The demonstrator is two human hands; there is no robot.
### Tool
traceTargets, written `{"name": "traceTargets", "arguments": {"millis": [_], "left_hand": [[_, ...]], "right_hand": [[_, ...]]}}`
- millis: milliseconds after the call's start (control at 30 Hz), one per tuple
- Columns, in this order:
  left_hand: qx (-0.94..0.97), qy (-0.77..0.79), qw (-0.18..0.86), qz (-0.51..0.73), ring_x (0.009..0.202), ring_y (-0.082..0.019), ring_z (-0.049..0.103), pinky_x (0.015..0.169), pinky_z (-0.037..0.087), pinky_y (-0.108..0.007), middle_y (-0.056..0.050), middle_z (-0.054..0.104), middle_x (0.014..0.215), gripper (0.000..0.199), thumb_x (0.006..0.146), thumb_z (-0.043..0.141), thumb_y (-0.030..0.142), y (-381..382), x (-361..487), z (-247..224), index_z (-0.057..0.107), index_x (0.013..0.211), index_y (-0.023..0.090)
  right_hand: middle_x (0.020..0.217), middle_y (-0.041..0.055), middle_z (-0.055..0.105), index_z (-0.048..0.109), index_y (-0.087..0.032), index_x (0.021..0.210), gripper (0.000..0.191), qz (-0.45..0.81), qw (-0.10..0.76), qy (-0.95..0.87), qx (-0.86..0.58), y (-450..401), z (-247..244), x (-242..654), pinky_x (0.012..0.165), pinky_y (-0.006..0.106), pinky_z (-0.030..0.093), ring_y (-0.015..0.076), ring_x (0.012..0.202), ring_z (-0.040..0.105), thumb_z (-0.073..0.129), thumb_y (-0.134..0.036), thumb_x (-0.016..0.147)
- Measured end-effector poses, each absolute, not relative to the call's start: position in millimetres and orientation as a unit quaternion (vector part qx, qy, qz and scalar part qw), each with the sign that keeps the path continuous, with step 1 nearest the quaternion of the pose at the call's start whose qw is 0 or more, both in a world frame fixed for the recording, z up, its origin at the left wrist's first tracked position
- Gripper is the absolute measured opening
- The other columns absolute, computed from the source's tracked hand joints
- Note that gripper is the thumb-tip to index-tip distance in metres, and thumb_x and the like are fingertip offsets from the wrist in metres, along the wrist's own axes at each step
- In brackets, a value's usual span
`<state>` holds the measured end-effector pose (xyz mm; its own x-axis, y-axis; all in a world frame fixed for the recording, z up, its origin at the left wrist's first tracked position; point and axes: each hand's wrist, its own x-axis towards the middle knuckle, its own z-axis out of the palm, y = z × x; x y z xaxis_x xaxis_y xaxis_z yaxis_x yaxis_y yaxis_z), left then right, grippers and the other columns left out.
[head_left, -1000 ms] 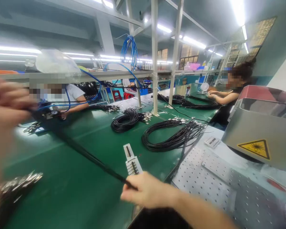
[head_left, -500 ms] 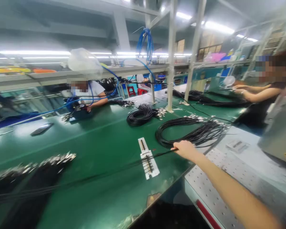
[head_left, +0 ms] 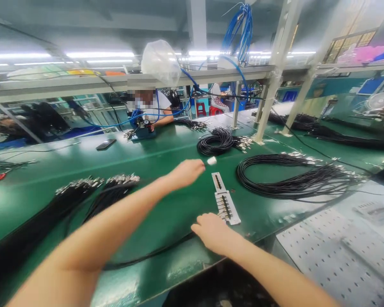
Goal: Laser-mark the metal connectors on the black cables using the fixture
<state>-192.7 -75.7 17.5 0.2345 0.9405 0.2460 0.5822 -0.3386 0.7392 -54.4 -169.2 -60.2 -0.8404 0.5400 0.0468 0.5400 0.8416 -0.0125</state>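
Head cam: my R hand [head_left: 211,230] grasps black cables [head_left: 156,252] beside the white jig [head_left: 233,213], apparently part-loaded; L hand [head_left: 190,172] curled near a white block [head_left: 212,160], grip unclear; L-side bundles [head_left: 41,217] prob. left to do.

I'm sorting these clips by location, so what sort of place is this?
Probably a cable workshop: looped black cables with metallic ends and a slotted white fixture lie on a long green bench, with another person across it.

bright ceiling tubes [head_left: 100,54] bloom, the green table [head_left: 176,213] shines, and edges smear.
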Motion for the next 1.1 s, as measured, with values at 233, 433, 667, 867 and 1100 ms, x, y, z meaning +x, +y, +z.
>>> {"name": "traceTargets", "arguments": {"millis": [233, 433, 667, 867, 1100], "left_hand": [[0.83, 0.479, 0.226, 0.176, 0.095, -0.02, 0.048, 0.087, 0.04, -0.034, -0.005, 0.054, 0.102, 0.034, 0.078, 0.06, 0.039, -90.0, -175.3, -78.2, 0.056, 0.104, 0.017], [0.845, 0.483, 0.205, 0.105, 0.09, -0.017, 0.05, 0.084, 0.04, -0.03, -0.005, 0.055, 0.093, 0.013, 0.084, 0.048, 0.023, -83.3, -193.0, -79.6, 0.059, 0.088, 0.016], [0.833, 0.488, 0.243, 0.094, 0.069, -0.014, 0.053, 0.064, 0.04, -0.024, 0.001, 0.06, 0.073, 0.013, 0.082, 0.047, 0.024, -84.8, -195.7, -77.5, 0.057, 0.078, 0.018], [0.821, 0.507, 0.234, 0.117, 0.077, -0.015, 0.057, 0.074, 0.041, -0.025, 0.0, 0.066, 0.084, 0.018, 0.082, 0.046, 0.018, -82.0, -204.4, -77.8, 0.062, 0.089, 0.021], [0.836, 0.508, 0.189, 0.083, 0.09, -0.021, 0.059, 0.083, 0.043, -0.031, -0.003, 0.067, 0.094, 0.023, 0.084, 0.045, 0.017, -85.4, -195.6, -79.2, 0.066, 0.093, 0.021]], "right_hand": [[0.116, 0.0126, 0.051, 0.053, -0.018, 0.114, 0.036, 0.011, 0.165, -0.899, -0.405, -162.1, -82.1, 23.9, 0.091, 0.041, 0.037, 0.0254, 0.109, 0.045, 0.056, -0.028, 0.079], [0.125, 0.0177, 0.047, 0.047, -0.017, 0.125, 0.055, -0.024, 0.202, -0.855, -0.478, -164.5, -115.6, 40.2, 0.093, 0.05, 0.036, 0.032, 0.119, 0.038, 0.056, -0.045, 0.078], [0.114, 0.0139, 0.054, 0.054, -0.019, 0.117, 0.037, -0.034, 0.224, -0.838, -0.496, -180.8, -116.5, 25.0, 0.095, 0.05, 0.035, 0.0283, 0.112, 0.046, 0.049, -0.035, 0.085], [0.119, 0.0097, 0.054, 0.044, -0.022, 0.128, 0.043, 0.04, 0.266, -0.813, -0.517, -155.8, -113.2, 36.8, 0.092, 0.04, 0.043, 0.0231, 0.111, 0.048, 0.041, -0.037, 0.088], [0.107, 0.0088, 0.056, 0.052, -0.024, 0.121, 0.035, 0.047, 0.203, -0.844, -0.494, -120.7, -102.8, 29.2, 0.083, 0.038, 0.044, 0.0215, 0.099, 0.05, 0.033, -0.029, 0.092]]}}
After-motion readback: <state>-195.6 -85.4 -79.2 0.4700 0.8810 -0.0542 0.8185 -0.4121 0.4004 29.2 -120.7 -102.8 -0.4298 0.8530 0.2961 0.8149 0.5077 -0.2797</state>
